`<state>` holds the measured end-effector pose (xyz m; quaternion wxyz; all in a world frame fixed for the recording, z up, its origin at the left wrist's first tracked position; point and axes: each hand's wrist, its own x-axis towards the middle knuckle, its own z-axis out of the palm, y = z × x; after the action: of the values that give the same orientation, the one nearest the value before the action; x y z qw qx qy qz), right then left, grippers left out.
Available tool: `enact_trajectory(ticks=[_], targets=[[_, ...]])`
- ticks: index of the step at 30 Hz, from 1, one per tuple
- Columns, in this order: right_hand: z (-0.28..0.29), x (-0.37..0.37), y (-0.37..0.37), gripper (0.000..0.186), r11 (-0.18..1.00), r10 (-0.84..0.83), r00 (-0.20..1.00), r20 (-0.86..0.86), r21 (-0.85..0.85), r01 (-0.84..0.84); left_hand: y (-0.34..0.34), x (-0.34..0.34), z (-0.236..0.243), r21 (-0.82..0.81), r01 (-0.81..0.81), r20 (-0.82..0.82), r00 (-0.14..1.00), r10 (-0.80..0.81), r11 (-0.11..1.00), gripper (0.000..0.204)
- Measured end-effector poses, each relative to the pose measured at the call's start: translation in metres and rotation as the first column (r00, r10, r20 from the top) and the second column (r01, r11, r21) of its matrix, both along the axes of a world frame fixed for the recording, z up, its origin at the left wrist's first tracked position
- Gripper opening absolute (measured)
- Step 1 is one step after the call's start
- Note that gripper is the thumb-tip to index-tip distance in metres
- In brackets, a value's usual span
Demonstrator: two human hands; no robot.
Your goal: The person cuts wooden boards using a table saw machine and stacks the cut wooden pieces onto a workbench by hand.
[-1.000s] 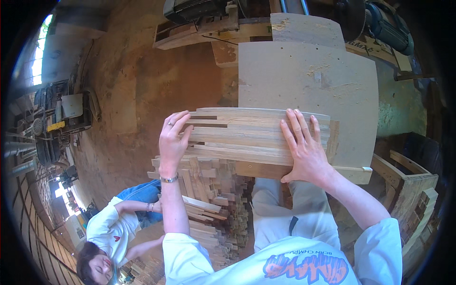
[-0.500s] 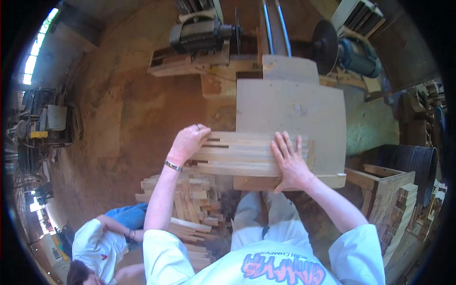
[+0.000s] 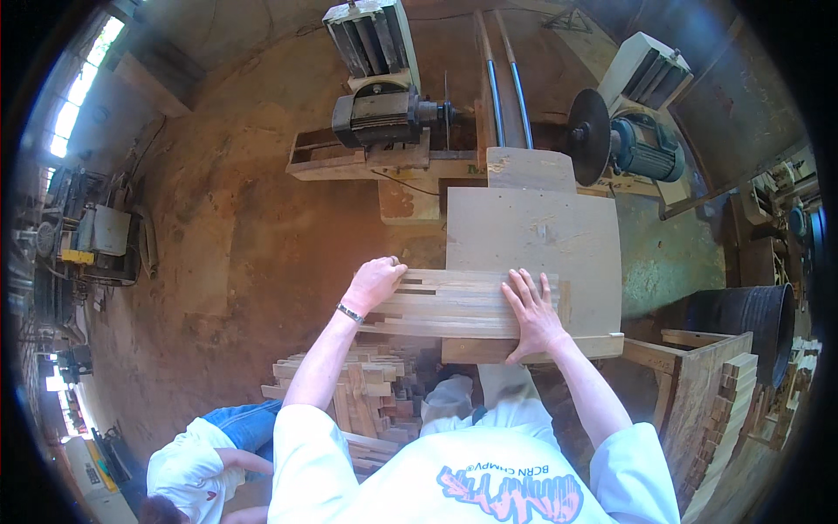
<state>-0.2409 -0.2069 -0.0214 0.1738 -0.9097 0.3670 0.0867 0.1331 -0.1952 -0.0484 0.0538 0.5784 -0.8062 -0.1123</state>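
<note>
Several pale wooden strips (image 3: 463,303) lie side by side across the near part of a flat grey board (image 3: 532,231), their left ends uneven and sticking out past its edge. My left hand (image 3: 377,284) is closed at the left end of the farthest strips, fingers curled round the end of a strip. Pressed flat over the right part of the strips is my right hand (image 3: 534,319), with its fingers spread and its thumb toward the board's near wooden rail (image 3: 489,350).
Beyond the board, two metal rails (image 3: 515,96) run between a motor-driven saw (image 3: 384,118) on the left and a round saw blade (image 3: 590,138) on the right. Stacked wood pieces (image 3: 349,384) and a bending person (image 3: 209,454) are at left. A dark drum (image 3: 742,323) stands right.
My view has tilted up, so the saws and board sit lower in the picture. Both hands keep their places on the strips. The other person has bent lower in view.
</note>
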Motion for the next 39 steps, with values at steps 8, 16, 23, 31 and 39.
enact_trajectory(ticks=[8, 16, 23, 31, 39], targets=[[0.000, 0.015, -0.083, 0.152, 1.000, 0.002, 1.000, -0.009, -0.027, -0.002, -0.086, 0.013, 0.005, -0.003, -0.015, -0.004, 1.000, 0.015, 1.000, 0.016], [-0.005, 0.035, -0.189, 0.154, 0.997, 0.000, 1.000, 0.005, -0.073, 0.000, -0.194, 0.034, 0.008, 0.000, -0.005, -0.010, 1.000, 0.005, 1.000, 0.018], [-0.002, 0.057, -0.284, 0.153, 0.997, -0.004, 1.000, -0.022, -0.076, 0.003, -0.299, 0.057, 0.007, 0.019, 0.018, -0.012, 1.000, -0.018, 1.000, 0.019], [-0.005, 0.070, -0.362, 0.154, 0.992, -0.005, 0.999, 0.048, -0.123, 0.011, -0.381, 0.073, 0.009, 0.043, -0.035, -0.099, 0.994, 0.039, 0.998, 0.017], [-0.009, 0.077, -0.386, 0.157, 0.990, -0.023, 1.000, -0.005, -0.138, 0.022, -0.405, 0.080, 0.011, -0.040, 0.072, -0.066, 0.995, -0.075, 0.997, 0.020]])
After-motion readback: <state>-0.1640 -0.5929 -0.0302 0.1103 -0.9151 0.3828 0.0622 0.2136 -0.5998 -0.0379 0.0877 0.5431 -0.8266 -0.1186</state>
